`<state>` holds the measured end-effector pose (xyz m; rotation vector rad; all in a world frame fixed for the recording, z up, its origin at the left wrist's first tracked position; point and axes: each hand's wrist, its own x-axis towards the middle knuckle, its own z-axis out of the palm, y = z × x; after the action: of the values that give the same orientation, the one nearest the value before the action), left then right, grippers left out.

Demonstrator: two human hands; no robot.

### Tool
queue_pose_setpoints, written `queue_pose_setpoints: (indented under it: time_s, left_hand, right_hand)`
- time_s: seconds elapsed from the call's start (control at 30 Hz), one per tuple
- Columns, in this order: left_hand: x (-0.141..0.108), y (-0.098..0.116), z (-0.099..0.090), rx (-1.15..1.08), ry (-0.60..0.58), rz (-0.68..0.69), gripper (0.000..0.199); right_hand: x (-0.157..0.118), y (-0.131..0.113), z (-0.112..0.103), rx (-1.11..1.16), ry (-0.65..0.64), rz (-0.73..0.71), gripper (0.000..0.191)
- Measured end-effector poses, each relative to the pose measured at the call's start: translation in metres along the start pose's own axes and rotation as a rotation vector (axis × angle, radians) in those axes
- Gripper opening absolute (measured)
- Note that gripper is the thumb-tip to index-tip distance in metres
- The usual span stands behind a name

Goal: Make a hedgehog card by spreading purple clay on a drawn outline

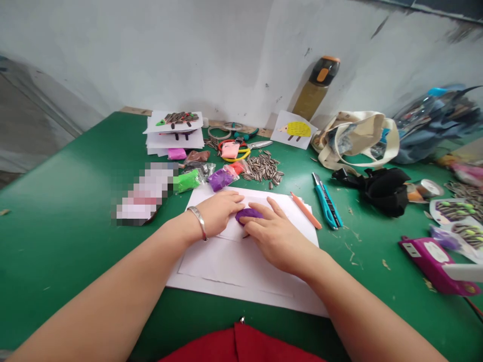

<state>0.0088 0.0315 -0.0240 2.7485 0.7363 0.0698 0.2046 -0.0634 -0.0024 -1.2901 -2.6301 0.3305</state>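
A flat oval of purple modelling clay (pixel 249 216) lies on a small white paper card on top of larger white sheets (pixel 234 266). My right hand (pixel 274 232) is over it, fingers spread, with fingertips touching the clay's right side and the card. My left hand (pixel 217 211), a silver bangle at its wrist, rests on the card's left part. Its fingers are stretched flat and close to the clay's left end. The fingers partly cover the clay and the card.
Beyond the papers lie bags of green clay (pixel 187 181) and purple clay (pixel 222 178), sunflower seeds (pixel 263 168) and scissors (pixel 260 144). To the right are an orange pencil (pixel 306 211) and a blue utility knife (pixel 326 202). Hedgehog pictures (pixel 294 129) and a bottle (pixel 315 90) stand behind.
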Motion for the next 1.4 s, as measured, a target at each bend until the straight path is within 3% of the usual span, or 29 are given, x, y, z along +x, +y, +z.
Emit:
queue_pose_setpoints:
  time_s: [0.17,0.23,0.33,0.53,0.8,1.4]
  left_hand:
    - [0.001,0.000,-0.001,-0.008,0.022,0.026,0.039]
    - [0.002,0.003,-0.004,-0.011,0.040,0.038,0.034]
    - [0.003,0.008,-0.011,-0.016,0.045,0.033,0.028]
    - [0.004,0.014,-0.018,-0.026,0.016,0.015,0.027]
    - [0.005,0.013,-0.013,-0.022,0.026,-0.003,0.026]
    - [0.003,0.013,-0.012,-0.021,0.063,0.008,0.027]
  right_hand:
    - [-0.005,0.015,-0.014,0.105,0.069,0.026,0.025]
    - [-0.011,0.026,-0.024,0.159,0.192,0.121,0.022]
    - [-0.017,0.040,-0.032,0.213,0.261,0.222,0.020]
    - [-0.018,0.039,-0.033,0.209,0.144,0.207,0.021]
    - [-0.013,0.024,-0.025,0.011,-0.005,0.082,0.027]
    - [-0.006,0.025,-0.020,0.028,0.042,0.098,0.026]
